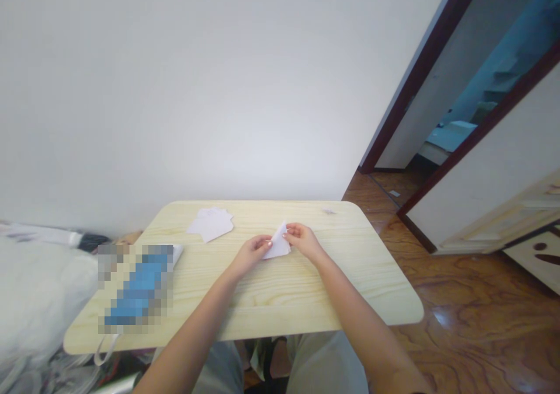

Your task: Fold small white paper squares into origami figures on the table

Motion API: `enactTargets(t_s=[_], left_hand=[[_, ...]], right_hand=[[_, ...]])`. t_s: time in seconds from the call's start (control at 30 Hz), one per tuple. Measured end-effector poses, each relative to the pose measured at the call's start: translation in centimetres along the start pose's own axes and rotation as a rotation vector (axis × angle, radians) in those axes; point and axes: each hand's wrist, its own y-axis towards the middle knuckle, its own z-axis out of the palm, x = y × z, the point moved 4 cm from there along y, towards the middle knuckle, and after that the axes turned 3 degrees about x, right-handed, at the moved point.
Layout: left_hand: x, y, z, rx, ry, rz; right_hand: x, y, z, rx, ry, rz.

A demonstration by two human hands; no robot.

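Between my two hands is a piece of white paper (278,247), folded to a point at its upper end and resting low over the middle of the table. My left hand (252,253) pinches its left edge between thumb and fingers. On the other side, my right hand (303,239) grips the paper near its upper right edge, thumb towards me. Several white paper pieces (213,225) lie overlapping in a loose pile at the table's back left, apart from both hands.
The pale wooden table (350,289) stands against a white wall. A blurred-out blue device (142,286) with a white strap (107,350) lies at its left end. A small scrap (329,211) is near the back right. White bedding (44,289) is at the left, a doorway at the right.
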Motion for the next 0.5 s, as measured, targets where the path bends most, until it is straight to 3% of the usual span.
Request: enactTargets(t_s=[0.27, 0.5], left_hand=[[-1.5, -0.6, 0.5, -0.062, 0.206, 0.09], [-1.7, -0.6, 0.8, -0.05, 0.113, 0.101]], right_hand=[[1.6, -0.7, 0.9, 0.013, -0.077, -0.167], [2.4, -1.3, 1.2, -0.088, -0.161, -0.186]])
